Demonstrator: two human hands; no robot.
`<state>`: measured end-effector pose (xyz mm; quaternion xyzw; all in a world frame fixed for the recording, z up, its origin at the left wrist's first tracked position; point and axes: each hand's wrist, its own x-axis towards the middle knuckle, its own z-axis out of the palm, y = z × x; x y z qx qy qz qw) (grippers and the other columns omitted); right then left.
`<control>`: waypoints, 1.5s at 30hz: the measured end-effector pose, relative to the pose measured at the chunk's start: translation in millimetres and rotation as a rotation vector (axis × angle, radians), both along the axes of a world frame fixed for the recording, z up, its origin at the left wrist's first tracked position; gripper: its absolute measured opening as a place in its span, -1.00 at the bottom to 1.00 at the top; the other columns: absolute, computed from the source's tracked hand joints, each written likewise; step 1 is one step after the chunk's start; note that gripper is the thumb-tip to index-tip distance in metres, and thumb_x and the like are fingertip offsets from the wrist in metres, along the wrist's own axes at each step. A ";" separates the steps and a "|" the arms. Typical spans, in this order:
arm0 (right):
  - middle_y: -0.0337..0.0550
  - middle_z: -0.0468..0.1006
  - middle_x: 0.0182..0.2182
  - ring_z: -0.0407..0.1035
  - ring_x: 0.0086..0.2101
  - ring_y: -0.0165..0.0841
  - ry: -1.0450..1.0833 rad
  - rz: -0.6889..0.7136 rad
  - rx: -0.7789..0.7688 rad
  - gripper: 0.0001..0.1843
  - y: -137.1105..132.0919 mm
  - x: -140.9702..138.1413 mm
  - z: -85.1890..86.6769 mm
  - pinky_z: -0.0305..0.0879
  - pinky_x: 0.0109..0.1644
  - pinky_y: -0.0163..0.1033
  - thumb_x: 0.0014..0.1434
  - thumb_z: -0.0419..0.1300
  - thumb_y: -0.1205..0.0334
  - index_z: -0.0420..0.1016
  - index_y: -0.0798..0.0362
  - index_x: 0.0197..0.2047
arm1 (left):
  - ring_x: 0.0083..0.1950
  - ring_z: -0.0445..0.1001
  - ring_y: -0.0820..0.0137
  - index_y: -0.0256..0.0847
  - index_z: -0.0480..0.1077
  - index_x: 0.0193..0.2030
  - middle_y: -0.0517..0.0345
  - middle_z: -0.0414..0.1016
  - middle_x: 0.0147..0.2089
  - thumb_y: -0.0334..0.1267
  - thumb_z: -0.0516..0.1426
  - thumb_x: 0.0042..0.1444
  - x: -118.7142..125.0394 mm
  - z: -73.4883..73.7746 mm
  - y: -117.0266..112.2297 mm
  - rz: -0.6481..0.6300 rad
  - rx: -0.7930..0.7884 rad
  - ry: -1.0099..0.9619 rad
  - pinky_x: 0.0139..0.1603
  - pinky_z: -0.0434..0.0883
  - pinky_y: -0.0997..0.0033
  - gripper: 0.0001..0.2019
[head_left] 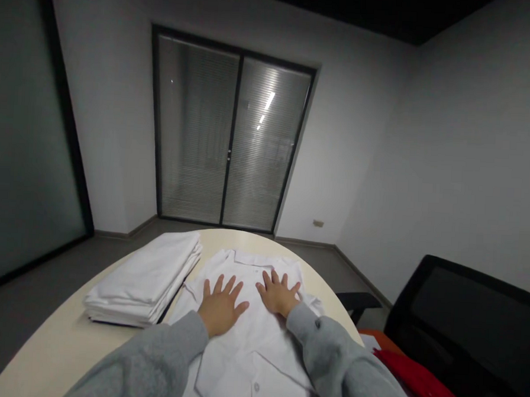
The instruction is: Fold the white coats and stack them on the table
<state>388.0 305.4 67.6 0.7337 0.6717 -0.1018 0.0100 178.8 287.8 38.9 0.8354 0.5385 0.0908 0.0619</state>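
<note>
1. Fingers [218, 285]: spread wide, laid flat, pinching nothing; same on both sides.
2. Left hand [220, 310] and right hand [279, 297] palm-down, side by side and just apart, on the chest of the white coat [248, 357], below its collar [249, 258].
3. White coat lying front-up on the round worktop [57, 347], collar toward the far edge, buttons [256, 386] running toward the near edge.
4. Judged as smoothing. To do well: palms flat, pressure light; sweep outward from the button line toward the sides, hands mirrored, pushing creases off rather than bunching them; avoid dragging the cloth across the worktop.
5. Grey sleeves [149, 364] resting over the lower coat; worth lifting the forearms to avoid pressing in fresh wrinkles.
6. Just left of the coat: stack of folded white cloth [147, 281]; touching it or not, cannot tell.
7. Off to the right: black chair [462, 327], red cloth [419, 384] by the worktop edge.
8. Containers: no box, bin or basket in view; stack sitting bare on the worktop.
</note>
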 end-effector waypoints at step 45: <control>-0.17 -0.27 0.56 -0.33 0.49 -0.11 -0.109 0.230 0.396 -0.33 177.9 -65.1 -0.3 -0.41 0.50 0.17 0.50 -0.37 -0.07 -0.15 -0.10 0.57 | 0.47 0.17 -0.11 -0.03 0.41 0.32 0.02 0.36 0.43 0.15 -0.13 0.41 12.3 -8.5 61.8 0.053 0.197 -0.252 0.44 -0.07 -0.44 -0.44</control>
